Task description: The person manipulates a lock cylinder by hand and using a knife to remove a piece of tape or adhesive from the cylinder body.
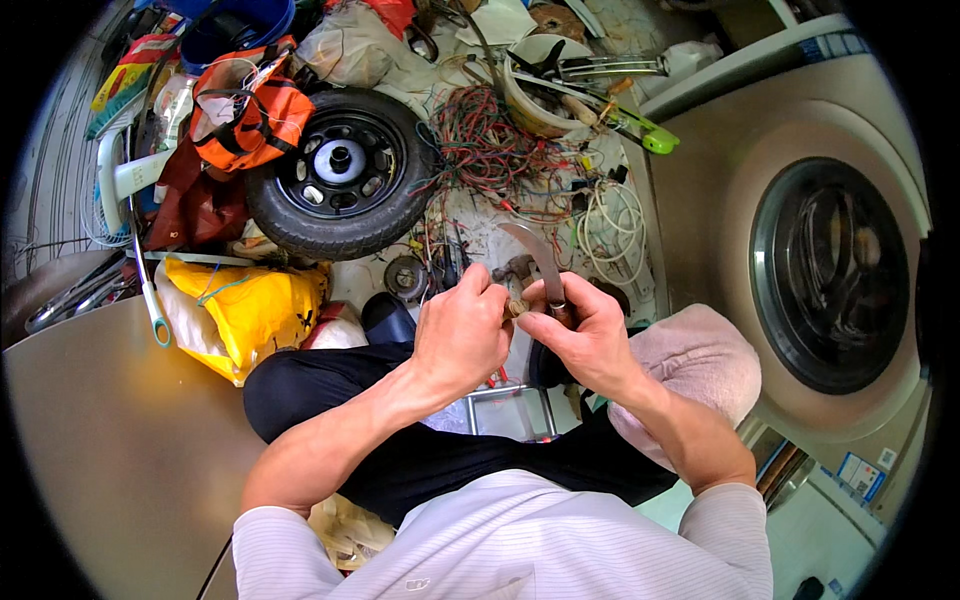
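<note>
My right hand (590, 335) is closed around the handle of a curved knife (545, 265), whose hooked blade points up and away to the left. Close beside it, my left hand (465, 325) is closed in a pinch. A small yellowish-brown piece (515, 308) shows between the two hands, at the left fingers and right thumb; its kind is too small to make out. Beyond the hands lies a tangled heap of red and green wires (490, 140). A coil of white cable (615, 235) lies to its right. A hammer-like metal head (515, 268) is partly hidden behind my hands.
A tyred wheel (340, 175) lies at the far left, with an orange bag (265, 125) against it. Nearer is a yellow plastic bag (240, 310). A bucket of tools (545, 85) stands behind the wires. A front-loading washing machine (835, 270) bounds the right side.
</note>
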The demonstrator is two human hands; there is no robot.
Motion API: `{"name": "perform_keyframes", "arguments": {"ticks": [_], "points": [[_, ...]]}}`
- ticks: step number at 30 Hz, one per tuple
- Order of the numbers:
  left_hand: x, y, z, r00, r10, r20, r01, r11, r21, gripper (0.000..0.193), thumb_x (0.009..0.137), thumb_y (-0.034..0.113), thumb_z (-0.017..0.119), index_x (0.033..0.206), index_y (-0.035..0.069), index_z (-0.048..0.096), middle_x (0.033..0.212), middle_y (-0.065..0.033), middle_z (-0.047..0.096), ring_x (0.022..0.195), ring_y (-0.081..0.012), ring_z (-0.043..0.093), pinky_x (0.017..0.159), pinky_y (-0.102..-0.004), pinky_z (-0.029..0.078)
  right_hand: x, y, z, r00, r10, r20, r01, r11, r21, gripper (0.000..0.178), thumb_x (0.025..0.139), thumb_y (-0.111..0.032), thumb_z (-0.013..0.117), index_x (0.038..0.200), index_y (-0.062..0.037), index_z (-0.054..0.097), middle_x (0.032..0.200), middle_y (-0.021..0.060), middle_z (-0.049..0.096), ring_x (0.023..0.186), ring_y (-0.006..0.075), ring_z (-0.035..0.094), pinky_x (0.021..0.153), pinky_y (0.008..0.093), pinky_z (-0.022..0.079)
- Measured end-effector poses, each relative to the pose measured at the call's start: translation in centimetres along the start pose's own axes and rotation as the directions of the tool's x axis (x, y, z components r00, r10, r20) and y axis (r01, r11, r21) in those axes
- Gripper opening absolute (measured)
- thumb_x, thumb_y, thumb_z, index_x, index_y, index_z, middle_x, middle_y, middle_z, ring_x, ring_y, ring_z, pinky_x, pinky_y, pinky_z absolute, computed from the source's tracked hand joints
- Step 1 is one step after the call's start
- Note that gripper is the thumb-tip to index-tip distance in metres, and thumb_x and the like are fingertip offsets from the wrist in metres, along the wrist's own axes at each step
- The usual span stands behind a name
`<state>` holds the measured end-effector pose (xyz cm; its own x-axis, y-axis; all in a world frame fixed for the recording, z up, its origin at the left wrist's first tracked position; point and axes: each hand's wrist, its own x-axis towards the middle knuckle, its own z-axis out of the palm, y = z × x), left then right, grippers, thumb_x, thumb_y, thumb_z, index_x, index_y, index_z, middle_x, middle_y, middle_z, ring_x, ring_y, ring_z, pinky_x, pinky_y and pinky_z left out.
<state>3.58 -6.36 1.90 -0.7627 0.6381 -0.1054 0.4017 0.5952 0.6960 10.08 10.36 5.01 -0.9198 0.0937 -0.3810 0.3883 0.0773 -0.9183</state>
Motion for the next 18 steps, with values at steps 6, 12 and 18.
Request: {"name": "perform_keyframes", "arguments": {"ticks": [6,12,18], "points": [[0.1,0.0,-0.1,0.999,0.039,0.005,-0.040,0.995,0.094,0.008,0.078,0.006,0.067,0.080,0.000,0.062,0.088,-0.0173,0.057,0.072,-0.0368,0.067,0.060,-0.0470,0.056,-0.2,0.0,0.3,0.965,-0.252,-0.073,0.210,0.908,-0.362,0.015,0.085,-0.004,0.073,0.098,0.0022,0.067,0.086,0.0135,0.071,0.071,0.0158,0.070,0.062,0.0287,0.055],[0.3,-0.5,0.2,0.988,0.156,0.017,-0.155,0.947,0.281,0.009,0.072,0.006,0.066,0.078,0.000,0.062,0.089,-0.0151,0.057,0.070,-0.0279,0.068,0.056,-0.0397,0.057,0.4,0.0,0.7,0.976,-0.181,-0.118,0.120,0.908,-0.401,0.015,0.081,-0.009,0.073,0.090,0.0022,0.067,0.073,0.0151,0.068,0.064,0.0218,0.070,0.060,0.0330,0.054],[0.3,-0.8,1.4,0.972,0.236,0.024,-0.220,0.860,0.460,0.012,0.070,0.008,0.067,0.079,0.001,0.065,0.087,-0.0118,0.056,0.068,-0.0218,0.068,0.051,-0.0327,0.056,1.1,1.0,0.6,0.993,-0.007,-0.118,-0.038,0.929,-0.369,0.021,0.076,-0.015,0.073,0.081,0.0031,0.064,0.067,0.0191,0.066,0.059,0.0264,0.068,0.059,0.0380,0.053]]}}
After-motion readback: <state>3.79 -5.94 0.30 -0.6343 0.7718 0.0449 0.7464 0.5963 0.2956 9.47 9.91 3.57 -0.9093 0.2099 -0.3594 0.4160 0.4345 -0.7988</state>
